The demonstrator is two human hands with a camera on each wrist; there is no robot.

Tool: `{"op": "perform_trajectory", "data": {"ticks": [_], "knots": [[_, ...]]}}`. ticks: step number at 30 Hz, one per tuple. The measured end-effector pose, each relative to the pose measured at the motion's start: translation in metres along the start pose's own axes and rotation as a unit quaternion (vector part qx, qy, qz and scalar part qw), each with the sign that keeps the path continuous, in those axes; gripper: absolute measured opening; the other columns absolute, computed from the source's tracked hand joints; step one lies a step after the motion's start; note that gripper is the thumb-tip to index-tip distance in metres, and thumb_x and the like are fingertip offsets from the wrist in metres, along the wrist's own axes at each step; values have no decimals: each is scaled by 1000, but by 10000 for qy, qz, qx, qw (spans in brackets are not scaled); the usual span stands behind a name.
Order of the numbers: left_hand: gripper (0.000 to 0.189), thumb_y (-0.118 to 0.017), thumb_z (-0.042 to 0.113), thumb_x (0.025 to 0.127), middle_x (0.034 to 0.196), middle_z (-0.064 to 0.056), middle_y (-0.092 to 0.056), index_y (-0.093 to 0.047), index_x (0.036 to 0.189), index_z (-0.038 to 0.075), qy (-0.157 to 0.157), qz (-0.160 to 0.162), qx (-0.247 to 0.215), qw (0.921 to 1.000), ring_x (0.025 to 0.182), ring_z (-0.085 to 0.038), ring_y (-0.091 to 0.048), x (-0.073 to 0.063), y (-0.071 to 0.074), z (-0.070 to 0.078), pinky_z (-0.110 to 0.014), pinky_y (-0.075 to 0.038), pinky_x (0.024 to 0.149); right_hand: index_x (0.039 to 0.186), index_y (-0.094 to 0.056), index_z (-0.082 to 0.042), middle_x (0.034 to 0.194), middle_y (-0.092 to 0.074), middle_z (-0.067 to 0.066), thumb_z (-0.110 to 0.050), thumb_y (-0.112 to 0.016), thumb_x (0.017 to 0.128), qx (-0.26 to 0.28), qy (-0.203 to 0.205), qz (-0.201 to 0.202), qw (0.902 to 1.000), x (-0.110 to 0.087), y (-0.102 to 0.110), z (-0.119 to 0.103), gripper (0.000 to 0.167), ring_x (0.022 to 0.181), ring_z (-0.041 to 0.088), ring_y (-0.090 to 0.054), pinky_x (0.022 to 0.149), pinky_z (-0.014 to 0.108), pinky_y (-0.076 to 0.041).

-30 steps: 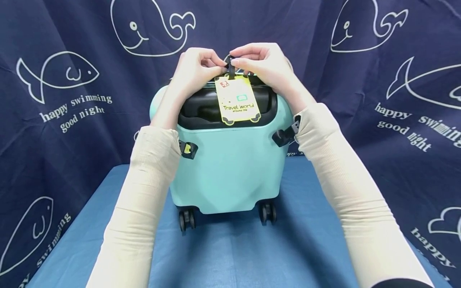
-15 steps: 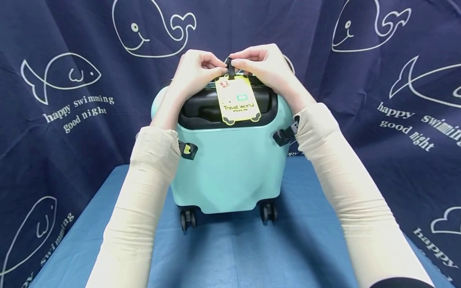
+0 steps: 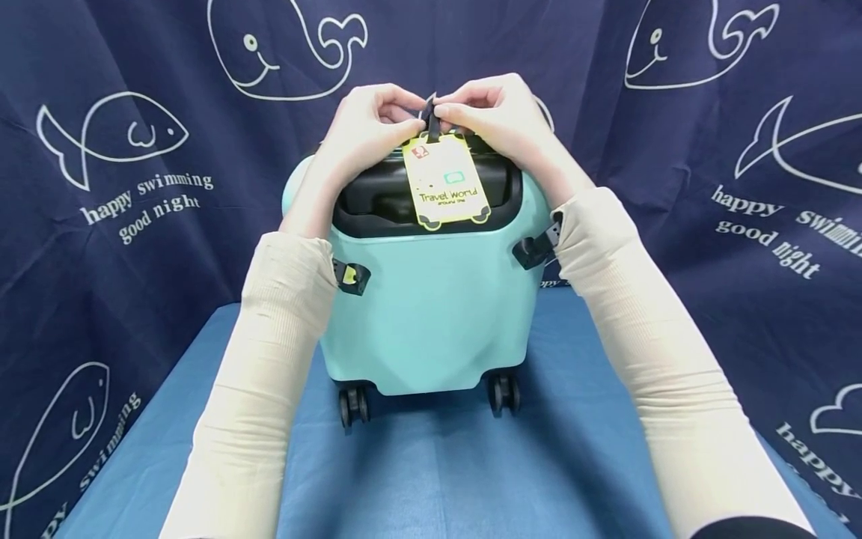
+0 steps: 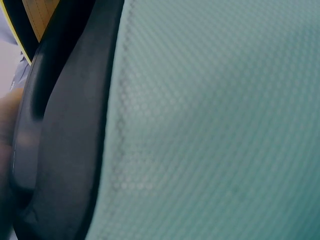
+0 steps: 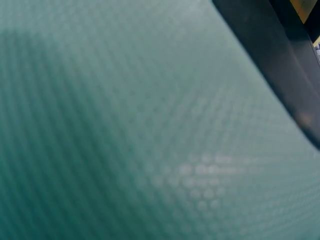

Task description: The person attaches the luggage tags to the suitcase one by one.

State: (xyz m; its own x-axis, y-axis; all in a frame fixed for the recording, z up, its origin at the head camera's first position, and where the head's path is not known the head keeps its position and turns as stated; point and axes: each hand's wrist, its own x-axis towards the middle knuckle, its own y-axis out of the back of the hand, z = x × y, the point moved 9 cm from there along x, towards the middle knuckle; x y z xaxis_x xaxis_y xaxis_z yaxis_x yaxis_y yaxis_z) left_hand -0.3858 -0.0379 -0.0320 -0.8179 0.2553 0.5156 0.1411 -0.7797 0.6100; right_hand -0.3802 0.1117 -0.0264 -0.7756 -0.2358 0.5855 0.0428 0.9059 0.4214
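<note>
A mint-green suitcase (image 3: 431,314) with a black top panel stands upright in the head view. Over that panel hangs a yellow-edged luggage tag (image 3: 447,183) printed "Travel World". Its black strap (image 3: 433,129) rises between both hands above the case. My left hand (image 3: 370,131) pinches the strap from the left with thumb and fingertips. From the other side my right hand (image 3: 501,116) pinches it near the top of the loop. The suitcase's ribbed shell (image 4: 210,125) fills most of the left wrist view, and the same shell (image 5: 140,120) fills the right wrist view.
The suitcase's black wheels (image 3: 353,404) rest on a blue cloth-covered table (image 3: 431,479). Behind it hangs a dark blue curtain (image 3: 155,45) with white whale and fish drawings. Each wrist wears a small black camera (image 3: 536,247) close to the case's front.
Both hands have risen slightly and the strap's top now stands up in a pointed loop. The tag has lifted a little with it. The suitcase stays standing in place.
</note>
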Motion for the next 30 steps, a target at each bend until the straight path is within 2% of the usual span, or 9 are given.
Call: {"op": "perform_trajectory", "data": {"ticks": [5,11,15,20,30], "knots": [[31,-56,26,89,89,4,-64,-64,118,22,59,-167,153,9997,79,-9,-54,-1,-2,1,-21,-36,70,91,-74,-6,65,-66,-8,-23,-73,82,-13,172,86,9998,-1,3,-3,19,62,6,-57,63,18,-42],[39,-61,42,86,92,3,-65,-60,123,30,2,-273,172,9995,87,-9,-56,-3,-5,2,-21,-36,76,92,-73,-5,72,-68,-6,-20,-72,83,38,292,-11,9996,-1,1,-4,17,66,7,-59,68,18,-46],[41,-63,47,84,93,3,-67,-61,121,32,-32,-281,172,9995,88,-8,-57,-3,-5,2,-21,-37,78,96,-72,-4,77,-67,-7,-19,-71,84,-56,366,-19,9993,-2,0,-5,20,68,7,-57,69,18,-45],[38,-61,51,84,92,4,-67,-64,116,31,-37,-248,282,9993,87,-9,-56,-4,-5,3,-22,-36,78,97,-73,-5,81,-68,-4,-20,-71,83,24,330,-75,9994,-3,0,-4,20,71,10,-57,70,18,-45],[34,-63,38,86,98,3,-65,-64,113,19,-290,-360,-28,9989,85,-7,-60,-3,-9,8,-18,-41,80,98,-73,-7,89,-68,-4,-20,-71,83,198,322,-67,9993,-6,2,-6,19,79,11,-59,76,19,-46]]}}
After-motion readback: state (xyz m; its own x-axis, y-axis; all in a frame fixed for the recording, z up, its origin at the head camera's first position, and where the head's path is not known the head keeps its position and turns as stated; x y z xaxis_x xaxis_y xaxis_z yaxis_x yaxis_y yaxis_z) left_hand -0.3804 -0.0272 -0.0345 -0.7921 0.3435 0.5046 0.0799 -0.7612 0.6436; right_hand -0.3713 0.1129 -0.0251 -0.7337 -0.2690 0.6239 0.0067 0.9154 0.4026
